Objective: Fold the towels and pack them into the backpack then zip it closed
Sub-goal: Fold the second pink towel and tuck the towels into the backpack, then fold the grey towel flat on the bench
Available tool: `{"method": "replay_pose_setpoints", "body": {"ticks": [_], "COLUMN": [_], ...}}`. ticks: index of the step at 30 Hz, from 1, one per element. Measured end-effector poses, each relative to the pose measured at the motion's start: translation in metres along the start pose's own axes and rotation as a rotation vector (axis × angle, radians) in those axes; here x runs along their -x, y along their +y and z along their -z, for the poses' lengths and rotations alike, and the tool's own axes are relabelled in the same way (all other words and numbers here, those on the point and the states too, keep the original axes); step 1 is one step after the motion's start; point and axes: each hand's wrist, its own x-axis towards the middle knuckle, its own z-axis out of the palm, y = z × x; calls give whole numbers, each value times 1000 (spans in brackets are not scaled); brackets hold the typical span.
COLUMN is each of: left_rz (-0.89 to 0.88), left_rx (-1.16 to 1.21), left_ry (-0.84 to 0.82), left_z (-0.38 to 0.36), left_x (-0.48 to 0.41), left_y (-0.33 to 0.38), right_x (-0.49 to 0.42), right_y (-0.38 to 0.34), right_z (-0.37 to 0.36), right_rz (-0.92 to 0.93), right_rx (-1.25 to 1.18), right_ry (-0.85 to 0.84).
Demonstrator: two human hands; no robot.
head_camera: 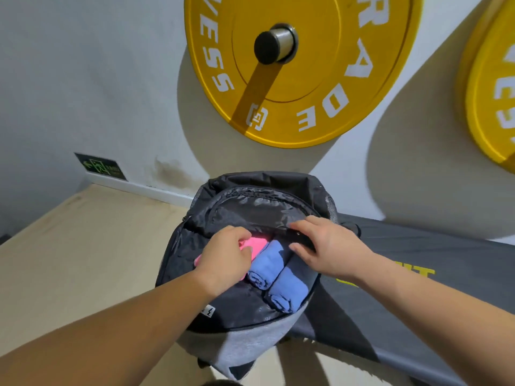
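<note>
Pink towel seemingly gripped, right hand holding backpack

a dark grey padded gym bench with yellow lettering on its top runs off to the right. an open black-and-grey backpack lies on the bench's left end, its grey part reaching past the padding's near corner, over the tan floor.

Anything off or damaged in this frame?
Packing looks tidy: pink towel and two blue towels lie side by side in the backpack. Only oddity: a dark blotchy stain on the wall above the baseboard, left of it.
</note>
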Motion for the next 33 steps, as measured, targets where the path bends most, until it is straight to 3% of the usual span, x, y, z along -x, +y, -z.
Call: {"method": "replay_pose_setpoints", "body": {"ticks": [5,10,14,19,23,27,33], "left_rz": [-133,-336,-386,-584,-628,-640,-628], "left_rx": [43,6,85,-86,-191,-281,-284], "left_ry": [-182,-371,-428,-591,-599,-636,-633], "left_z": [-22,-74,-124,-155,-158,-161,-150], "left_x": [9,30,63,97,93,86,80], "left_y": [109,215,271,277,272,264,253], "right_x": [50,126,199,289,326,325,320], "right_y": [45,105,160,224,243,246,255], "right_z": [39,72,73,54,40,33,34], "right_rz": [-128,-379,-628,-932,-1093,-1170,-1257], "right_rx": [34,46,65,91,17,-90,-194], "right_ry": [-52,-78,-97,-144,-106,68,-68]}}
